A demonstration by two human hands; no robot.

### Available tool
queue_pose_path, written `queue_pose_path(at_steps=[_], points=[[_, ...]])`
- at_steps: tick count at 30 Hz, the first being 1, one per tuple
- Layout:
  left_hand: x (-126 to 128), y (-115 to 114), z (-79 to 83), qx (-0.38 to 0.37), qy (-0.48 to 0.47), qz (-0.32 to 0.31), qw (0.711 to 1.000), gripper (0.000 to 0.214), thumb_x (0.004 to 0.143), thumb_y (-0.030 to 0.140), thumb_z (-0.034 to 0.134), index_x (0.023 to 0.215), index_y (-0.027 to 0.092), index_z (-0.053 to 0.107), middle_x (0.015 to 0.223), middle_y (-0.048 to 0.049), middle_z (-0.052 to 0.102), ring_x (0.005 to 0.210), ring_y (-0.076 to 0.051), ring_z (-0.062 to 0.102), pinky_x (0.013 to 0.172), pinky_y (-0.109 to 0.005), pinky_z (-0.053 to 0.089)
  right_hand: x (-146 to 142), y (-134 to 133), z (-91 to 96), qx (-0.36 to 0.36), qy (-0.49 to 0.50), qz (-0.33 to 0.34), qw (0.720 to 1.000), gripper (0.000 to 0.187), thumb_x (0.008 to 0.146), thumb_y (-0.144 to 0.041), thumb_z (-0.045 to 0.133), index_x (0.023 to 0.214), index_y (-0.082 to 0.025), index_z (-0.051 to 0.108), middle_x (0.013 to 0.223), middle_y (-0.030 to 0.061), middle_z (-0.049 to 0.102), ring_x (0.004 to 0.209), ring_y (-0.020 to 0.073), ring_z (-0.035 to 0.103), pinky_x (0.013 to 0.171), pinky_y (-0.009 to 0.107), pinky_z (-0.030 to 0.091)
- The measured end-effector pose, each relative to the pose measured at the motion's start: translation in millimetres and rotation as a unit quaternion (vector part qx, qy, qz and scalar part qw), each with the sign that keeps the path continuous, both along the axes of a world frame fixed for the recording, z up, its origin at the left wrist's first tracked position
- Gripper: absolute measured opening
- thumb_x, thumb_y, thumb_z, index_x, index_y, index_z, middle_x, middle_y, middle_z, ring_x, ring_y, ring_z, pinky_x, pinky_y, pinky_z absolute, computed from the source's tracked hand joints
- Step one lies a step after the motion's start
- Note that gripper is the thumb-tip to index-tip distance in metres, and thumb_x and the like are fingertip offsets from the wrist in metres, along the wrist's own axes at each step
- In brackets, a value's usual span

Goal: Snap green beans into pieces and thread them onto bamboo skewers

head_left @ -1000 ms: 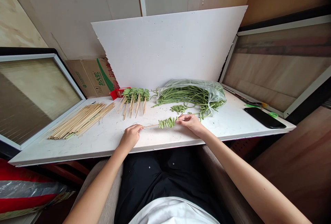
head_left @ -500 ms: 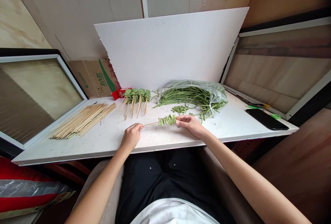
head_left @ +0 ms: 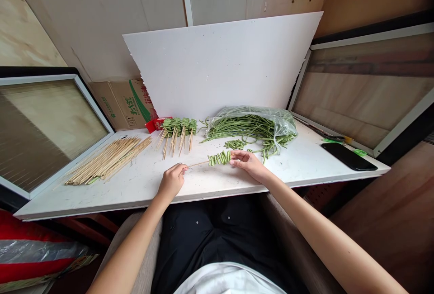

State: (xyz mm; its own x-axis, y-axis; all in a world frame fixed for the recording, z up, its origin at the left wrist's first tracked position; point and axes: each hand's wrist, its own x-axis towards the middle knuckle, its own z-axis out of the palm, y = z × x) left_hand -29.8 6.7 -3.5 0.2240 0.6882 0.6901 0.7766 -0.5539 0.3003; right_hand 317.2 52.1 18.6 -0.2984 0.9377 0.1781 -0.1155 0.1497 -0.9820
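Observation:
My left hand (head_left: 172, 181) is closed on the bare end of a thin bamboo skewer (head_left: 198, 164), held above the front of the white table. Cut green bean pieces (head_left: 219, 158) sit crosswise in a row on the skewer's right part. At that end, the fingers of my right hand (head_left: 250, 166) pinch around the last pieces; the skewer's tip is hidden by them. Just behind lies a small pile of cut bean pieces (head_left: 235, 144). Finished bean skewers (head_left: 179, 126) are stacked further back, left of a clear plastic bag (head_left: 285, 122) with long green beans (head_left: 242, 126) spilling out.
Loose bamboo skewers (head_left: 108, 158) lie in a heap on the table (head_left: 135, 196) at the left. A black phone (head_left: 348, 156) rests near the right edge. Behind stand a white foam board (head_left: 224, 65) and a cardboard box (head_left: 118, 104). Framed glass panels flank both sides.
Both hands hold the same grip on the skewer, and the bean pieces on it look almost unchanged. The view has shifted very slightly.

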Motion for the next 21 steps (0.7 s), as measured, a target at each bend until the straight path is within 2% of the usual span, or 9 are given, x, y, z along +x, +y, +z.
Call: queue_pose_path(at_steps=[6, 13, 18, 21], points=[[0.1, -0.1, -0.1, 0.004, -0.014, -0.016, 1.000, 0.040, 0.079, -0.007, 0.043, 0.095, 0.020, 0.068, 0.088, -0.0038, 0.074, 0.081, -0.017, 0.072, 0.077, -0.026, 0.058, -2.5, -3.0, 3.4, 0.007, -0.017, 0.008, 1.000, 0.062, 0.068, -0.044, 0.091, 0.124, -0.022, 0.072, 0.106, 0.0077, 0.074, 0.099, 0.0222, 0.069, 0.086, 0.034, 0.058], [0.8, -1.0, 0.7, 0.011, -0.027, -0.031, 0.999, 0.037, 0.084, -0.005, 0.044, 0.097, 0.019, 0.068, 0.091, -0.0045, 0.075, 0.084, -0.017, 0.074, 0.078, -0.026, 0.059, -3.1, -6.1, 9.7, 0.039, -0.015, -0.011, 0.999, 0.067, 0.076, -0.045, 0.087, 0.137, -0.024, 0.065, 0.137, 0.0129, 0.067, 0.122, 0.0270, 0.062, 0.091, 0.038, 0.058], [1.5, -2.2, 2.4, 0.018, -0.024, -0.025, 0.999, 0.033, 0.089, -0.002, 0.045, 0.097, 0.020, 0.068, 0.091, -0.0049, 0.075, 0.087, -0.018, 0.074, 0.077, -0.027, 0.059, 1.8, -4.3, 13.2, 0.089, -0.053, -0.035, 0.994, 0.069, 0.077, -0.052, 0.085, 0.138, -0.027, 0.064, 0.140, 0.0124, 0.066, 0.131, 0.0297, 0.059, 0.104, 0.045, 0.052], [1.4, -1.9, 2.8, 0.026, -0.020, -0.017, 0.999, 0.029, 0.092, 0.001, 0.048, 0.096, 0.020, 0.069, 0.091, -0.0056, 0.075, 0.086, -0.019, 0.073, 0.076, -0.029, 0.058, 6.6, -1.1, 14.1, 0.119, -0.064, -0.059, 0.989, 0.064, 0.084, -0.063, 0.074, 0.136, -0.027, 0.065, 0.141, 0.0129, 0.065, 0.130, 0.0315, 0.059, 0.101, 0.045, 0.053]])
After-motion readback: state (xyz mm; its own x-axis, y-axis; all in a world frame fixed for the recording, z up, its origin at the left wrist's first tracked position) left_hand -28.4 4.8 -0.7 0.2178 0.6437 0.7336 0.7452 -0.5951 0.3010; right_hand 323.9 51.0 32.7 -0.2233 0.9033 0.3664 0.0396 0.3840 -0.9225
